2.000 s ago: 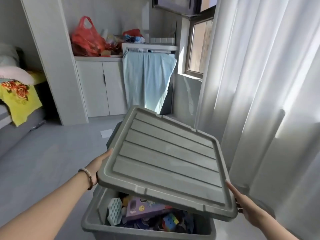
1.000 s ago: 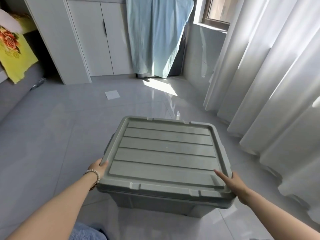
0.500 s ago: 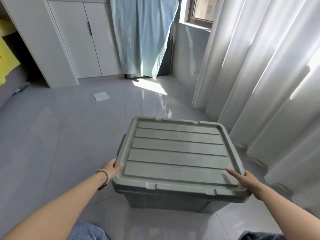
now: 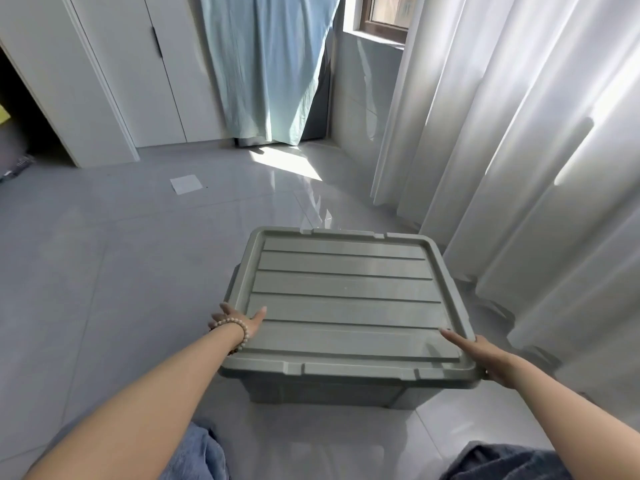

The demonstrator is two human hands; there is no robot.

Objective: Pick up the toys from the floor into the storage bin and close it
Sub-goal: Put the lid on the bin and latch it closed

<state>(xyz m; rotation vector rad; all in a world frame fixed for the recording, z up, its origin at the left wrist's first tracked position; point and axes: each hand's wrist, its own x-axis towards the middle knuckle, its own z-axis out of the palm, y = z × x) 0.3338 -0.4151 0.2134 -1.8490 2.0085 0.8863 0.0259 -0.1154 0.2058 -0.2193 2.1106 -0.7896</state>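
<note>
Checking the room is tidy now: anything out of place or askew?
Only a white paper scrap lies loose on the floor before the cabinet. The lid sits level on the storage bin.

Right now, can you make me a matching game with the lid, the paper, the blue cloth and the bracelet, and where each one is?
Things:
1. lid
2. sheet of paper
3. blue cloth
4. bead bracelet

Places:
A. round the wrist of the left hand
B. hanging beside the white cabinet
C. flat on the floor, away from the bin
D. on top of the bin

Pairs: 1-D, 2-C, 3-B, 4-A.
</note>
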